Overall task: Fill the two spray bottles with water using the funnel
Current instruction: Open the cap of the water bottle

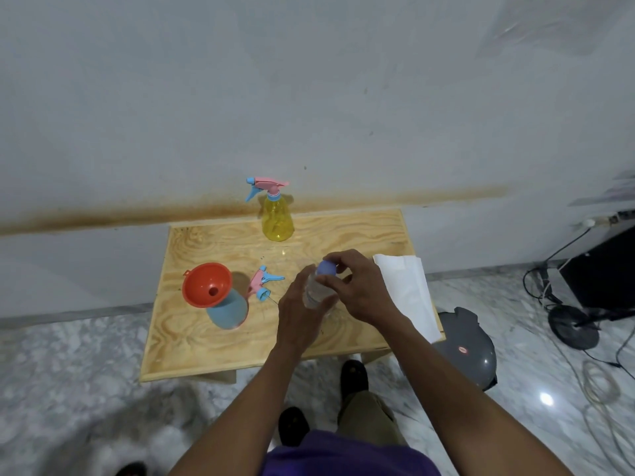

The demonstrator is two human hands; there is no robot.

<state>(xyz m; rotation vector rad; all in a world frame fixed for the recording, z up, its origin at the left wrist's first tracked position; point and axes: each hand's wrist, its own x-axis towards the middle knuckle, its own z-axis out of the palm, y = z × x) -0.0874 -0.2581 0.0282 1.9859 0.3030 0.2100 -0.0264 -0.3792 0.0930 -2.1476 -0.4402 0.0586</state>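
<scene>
An orange funnel (207,285) sits in the neck of a blue spray bottle (229,310) at the table's left. Its pink and blue spray head (263,283) lies loose on the wood beside it. A yellow spray bottle (277,218) with its spray head on stands upright at the back edge. My left hand (302,310) grips a clear water bottle (316,291) around its body. My right hand (357,286) pinches that bottle's blue cap (326,267) with its fingertips.
The wooden table (213,348) stands against a white wall. A white paper towel (409,286) lies at the table's right edge. A grey round object (470,345) sits on the marble floor to the right, with cables, a black stand and a dark box further right.
</scene>
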